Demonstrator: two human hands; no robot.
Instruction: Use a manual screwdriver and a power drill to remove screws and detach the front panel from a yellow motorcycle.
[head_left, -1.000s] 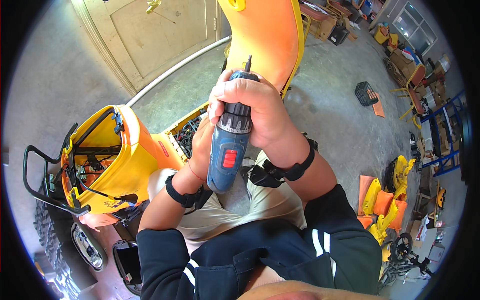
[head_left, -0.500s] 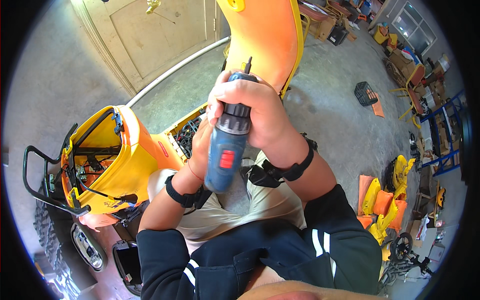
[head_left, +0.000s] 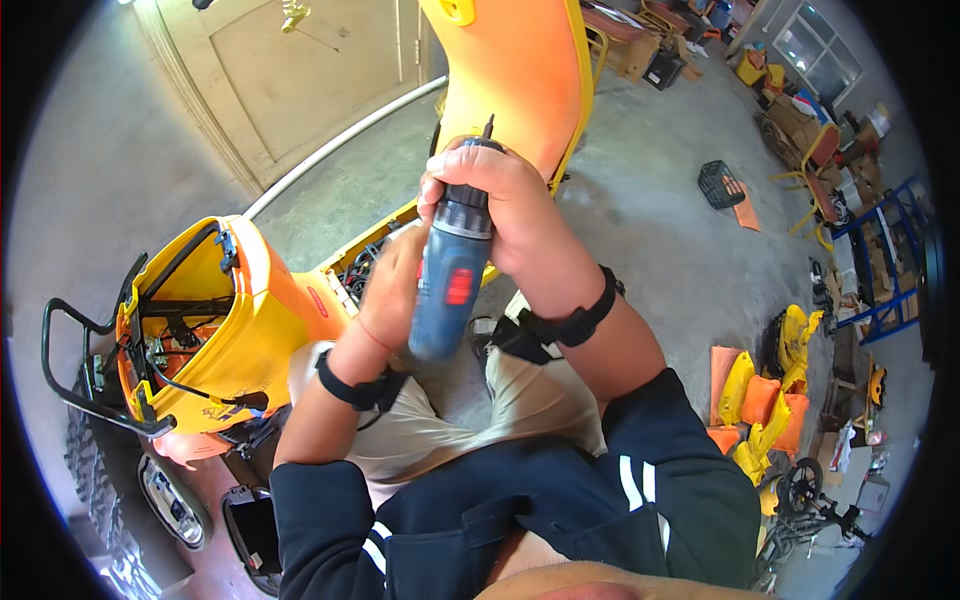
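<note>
We hold a blue and black drill in front of our chest, above our light trousers, with its rounded back end toward us and its dark bit pointing away. Our right hand is closed around the front of the drill, thumb across the top and fingers curled over the far side. Our left hand sits close against the drill's left side; its fingers are hidden behind the body, so we cannot tell how far they are closed or whether they grip the handle. A red switch shows on top of the drill.

Beyond the bit stands a tall orange and yellow panel; we cannot tell whether the two touch. Just past our left hand, dark wires lie in an open yellow tray. To our left is a yellow and orange shell, open at the top, with a black rail at its outer end. On the floor well to our right lie a black basket and, nearer us, a heap of yellow and orange pieces.
</note>
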